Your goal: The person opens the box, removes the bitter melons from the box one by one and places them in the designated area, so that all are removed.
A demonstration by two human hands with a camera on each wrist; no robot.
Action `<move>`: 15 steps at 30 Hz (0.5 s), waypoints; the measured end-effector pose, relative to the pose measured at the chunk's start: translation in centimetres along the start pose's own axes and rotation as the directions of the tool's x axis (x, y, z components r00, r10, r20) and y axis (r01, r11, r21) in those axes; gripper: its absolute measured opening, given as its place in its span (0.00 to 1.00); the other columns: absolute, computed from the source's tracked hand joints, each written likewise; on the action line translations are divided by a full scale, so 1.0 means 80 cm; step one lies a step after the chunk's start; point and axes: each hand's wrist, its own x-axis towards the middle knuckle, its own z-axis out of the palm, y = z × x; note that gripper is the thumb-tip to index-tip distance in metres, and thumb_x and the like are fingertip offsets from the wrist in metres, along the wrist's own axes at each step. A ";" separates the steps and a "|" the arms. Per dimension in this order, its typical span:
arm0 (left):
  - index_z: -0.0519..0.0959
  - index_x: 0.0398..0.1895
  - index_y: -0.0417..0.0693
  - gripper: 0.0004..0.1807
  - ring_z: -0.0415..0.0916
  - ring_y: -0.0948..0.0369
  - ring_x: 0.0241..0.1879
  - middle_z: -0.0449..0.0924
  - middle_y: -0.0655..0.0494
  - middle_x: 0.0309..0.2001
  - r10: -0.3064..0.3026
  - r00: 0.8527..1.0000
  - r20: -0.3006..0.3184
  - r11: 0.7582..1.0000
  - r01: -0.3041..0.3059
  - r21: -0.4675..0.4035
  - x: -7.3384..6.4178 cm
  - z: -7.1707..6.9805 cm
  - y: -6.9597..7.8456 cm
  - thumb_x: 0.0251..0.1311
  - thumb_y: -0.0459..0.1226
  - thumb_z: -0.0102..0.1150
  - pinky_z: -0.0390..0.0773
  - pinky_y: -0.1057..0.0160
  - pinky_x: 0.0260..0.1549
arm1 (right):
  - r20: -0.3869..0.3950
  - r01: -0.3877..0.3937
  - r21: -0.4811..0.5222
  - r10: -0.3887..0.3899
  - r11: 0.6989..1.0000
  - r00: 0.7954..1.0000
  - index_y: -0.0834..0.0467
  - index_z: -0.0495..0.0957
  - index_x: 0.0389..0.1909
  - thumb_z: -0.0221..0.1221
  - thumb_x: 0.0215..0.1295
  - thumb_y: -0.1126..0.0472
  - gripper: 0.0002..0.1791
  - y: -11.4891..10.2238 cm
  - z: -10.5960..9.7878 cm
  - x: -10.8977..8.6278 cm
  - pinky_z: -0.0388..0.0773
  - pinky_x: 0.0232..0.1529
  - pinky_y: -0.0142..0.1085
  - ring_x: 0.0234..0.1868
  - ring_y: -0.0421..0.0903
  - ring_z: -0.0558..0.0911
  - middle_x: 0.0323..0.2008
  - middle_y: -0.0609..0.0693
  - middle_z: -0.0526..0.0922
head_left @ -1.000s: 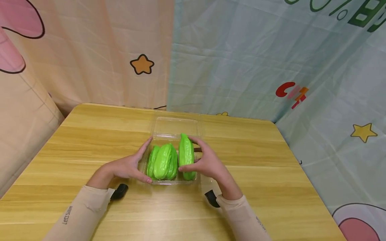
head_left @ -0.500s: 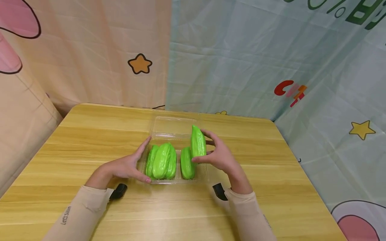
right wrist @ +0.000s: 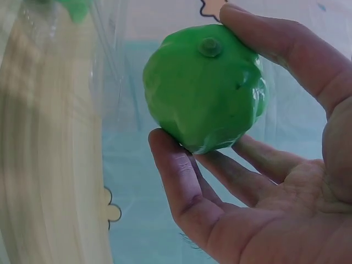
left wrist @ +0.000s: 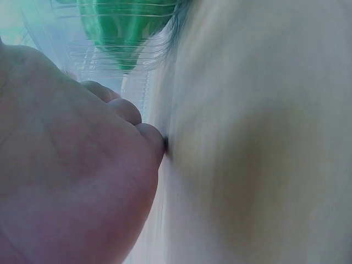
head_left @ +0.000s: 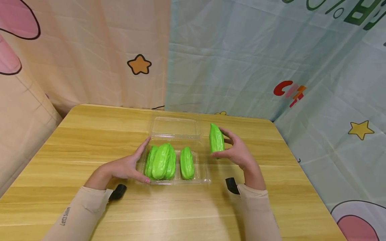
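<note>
My right hand holds a bright green bitter melon between thumb and fingers, upright and to the right of the container. Its rounded, ribbed end with a small stem nub faces the camera in the right wrist view. A clear plastic container stands with its lid folded back behind it. Inside, several bitter melons are bunched at the left, and a single bitter melon lies apart on the right. My left hand rests at the container's left side, thumb and fingers spread toward its front and back corners.
The container stands on a wood-grain table, its lid near the far edge. Behind hang printed curtains. A black piece sticks out by the left wrist, and another black piece by the right.
My right hand has lifted one bitter melon out of the container's right side and carried it right, uncovering the one beneath. The left hand has stayed in place.
</note>
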 end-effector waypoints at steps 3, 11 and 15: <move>0.18 0.78 0.54 0.79 0.23 0.31 0.74 0.11 0.41 0.77 0.000 1.000 0.001 1.000 0.000 -0.003 0.000 0.000 0.000 0.47 0.41 0.81 0.37 0.27 0.65 | -0.005 -0.017 0.000 0.017 1.000 1.000 0.52 0.56 0.79 0.77 0.46 0.71 0.59 0.007 -0.011 0.000 0.80 0.49 0.48 0.71 0.62 0.62 0.76 0.53 0.56; 0.17 0.78 0.55 0.79 0.23 0.31 0.73 0.12 0.41 0.77 -0.011 1.000 0.003 1.000 0.012 -0.005 -0.001 0.000 0.001 0.48 0.41 0.81 0.37 0.27 0.64 | -0.001 -0.049 0.001 0.049 0.999 0.999 0.54 0.52 0.80 0.76 0.50 0.70 0.59 0.024 -0.036 -0.001 0.79 0.52 0.47 0.71 0.63 0.61 0.77 0.56 0.54; 0.17 0.78 0.56 0.79 0.23 0.31 0.73 0.11 0.40 0.76 -0.022 1.000 0.006 1.000 0.022 -0.004 -0.001 0.000 0.004 0.48 0.42 0.81 0.37 0.27 0.65 | -0.003 -0.067 -0.003 0.067 0.998 0.998 0.56 0.51 0.80 0.75 0.51 0.69 0.59 0.035 -0.048 -0.003 0.77 0.55 0.48 0.72 0.63 0.61 0.77 0.57 0.54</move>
